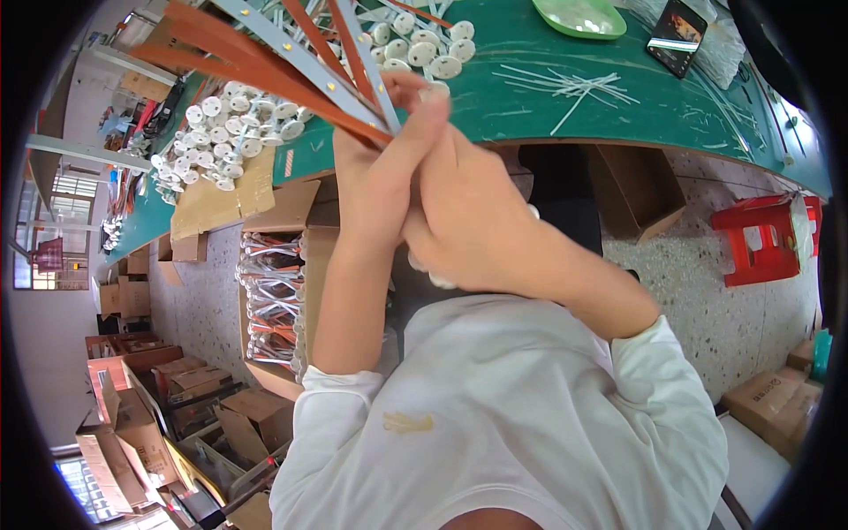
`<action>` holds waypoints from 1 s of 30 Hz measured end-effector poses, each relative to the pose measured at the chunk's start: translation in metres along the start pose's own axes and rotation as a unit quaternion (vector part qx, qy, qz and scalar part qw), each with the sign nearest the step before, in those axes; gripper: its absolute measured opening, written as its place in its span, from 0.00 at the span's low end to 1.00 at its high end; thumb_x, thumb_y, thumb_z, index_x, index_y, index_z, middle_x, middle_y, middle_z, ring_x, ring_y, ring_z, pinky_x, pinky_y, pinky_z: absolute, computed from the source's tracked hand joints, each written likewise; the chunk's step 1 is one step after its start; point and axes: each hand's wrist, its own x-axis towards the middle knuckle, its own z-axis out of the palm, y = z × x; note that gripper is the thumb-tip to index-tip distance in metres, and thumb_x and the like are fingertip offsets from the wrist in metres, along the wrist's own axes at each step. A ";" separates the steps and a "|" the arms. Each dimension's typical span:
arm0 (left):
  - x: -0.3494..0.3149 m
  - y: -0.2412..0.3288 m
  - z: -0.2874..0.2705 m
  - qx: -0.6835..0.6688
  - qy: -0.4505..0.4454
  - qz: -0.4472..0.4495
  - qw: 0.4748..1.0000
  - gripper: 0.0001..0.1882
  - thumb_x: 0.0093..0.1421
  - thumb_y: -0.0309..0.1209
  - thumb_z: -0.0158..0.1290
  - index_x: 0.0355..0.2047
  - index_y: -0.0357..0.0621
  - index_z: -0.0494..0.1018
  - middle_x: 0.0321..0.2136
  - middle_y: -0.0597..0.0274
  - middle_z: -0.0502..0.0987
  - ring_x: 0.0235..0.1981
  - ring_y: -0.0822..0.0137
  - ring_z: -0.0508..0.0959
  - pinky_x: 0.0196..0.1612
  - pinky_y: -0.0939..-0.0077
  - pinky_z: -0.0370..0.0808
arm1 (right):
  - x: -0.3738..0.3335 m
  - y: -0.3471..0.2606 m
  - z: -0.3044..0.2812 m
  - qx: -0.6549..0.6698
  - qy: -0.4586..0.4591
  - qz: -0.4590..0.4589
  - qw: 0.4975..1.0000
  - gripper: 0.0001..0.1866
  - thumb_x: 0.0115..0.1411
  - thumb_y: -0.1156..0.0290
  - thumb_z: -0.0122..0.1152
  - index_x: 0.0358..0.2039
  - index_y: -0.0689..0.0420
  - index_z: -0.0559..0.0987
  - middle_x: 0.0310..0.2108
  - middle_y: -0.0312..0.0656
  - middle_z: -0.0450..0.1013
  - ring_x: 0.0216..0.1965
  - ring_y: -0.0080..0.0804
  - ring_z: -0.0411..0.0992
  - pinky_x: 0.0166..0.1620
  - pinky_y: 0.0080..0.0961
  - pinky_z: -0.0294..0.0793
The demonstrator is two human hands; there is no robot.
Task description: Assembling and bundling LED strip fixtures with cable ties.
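A bundle of LED strips (305, 66), some whitish with small yellow chips and some orange-brown, fans up and to the left from my hands. My left hand (367, 172) is closed round its lower part. Pressed against it from the right, my right hand (473, 199) is closed too, its thumb crossing over the strips. White round ends show just below and beside the right hand. What lies between the palms is hidden. Beyond my hands, thin white ties (574, 86) lie loosely crossed on the green table (521, 122).
White disc-ended pieces (221, 132) are heaped at the left, with more discs (424, 49) behind my hands. A green dish (583, 19) and a phone (677, 37) stand farther back. Below the table, a cardboard box (274, 380) holds bundled strips; a red stool (760, 243) is at right.
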 end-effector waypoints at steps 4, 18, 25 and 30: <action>-0.036 -0.029 -0.010 -0.210 -0.051 -0.121 0.969 0.12 0.68 0.34 0.45 0.30 0.39 0.69 0.33 0.56 0.73 0.29 0.71 0.72 0.35 0.80 0.69 | -0.053 -0.015 -0.014 0.025 -0.008 0.001 1.000 0.30 0.49 0.75 0.60 0.52 0.74 0.65 0.41 0.56 0.67 0.38 0.54 0.68 0.43 0.41 0.73; -0.091 -0.056 0.045 -0.253 -0.373 -0.392 0.802 0.11 0.57 0.21 0.56 0.19 0.40 0.69 0.13 0.64 0.69 0.16 0.72 0.72 0.22 0.78 0.70 | -0.056 0.022 -0.076 0.411 -0.093 0.360 0.832 0.34 0.42 0.77 0.75 0.51 0.65 0.71 0.33 0.47 0.78 0.36 0.30 0.78 0.42 0.27 0.78; -0.092 -0.071 0.065 -0.260 -0.443 -0.505 0.694 0.10 0.59 0.33 0.58 0.31 0.39 0.74 0.20 0.62 0.76 0.21 0.72 0.75 0.27 0.76 0.71 | -0.072 0.055 -0.083 0.704 -0.042 0.199 0.681 0.15 0.56 0.66 0.63 0.24 0.59 0.66 0.16 0.34 0.59 0.17 0.21 0.55 0.19 0.18 0.52; -0.109 -0.071 0.068 -0.059 -0.318 -0.132 0.937 0.18 0.64 0.37 0.51 0.44 0.32 0.65 0.24 0.50 0.75 0.23 0.61 0.77 0.28 0.66 0.71 | -0.091 0.054 -0.095 0.646 0.111 0.240 0.716 0.18 0.67 0.64 0.47 0.21 0.55 0.62 0.15 0.30 0.53 0.16 0.17 0.49 0.18 0.17 0.50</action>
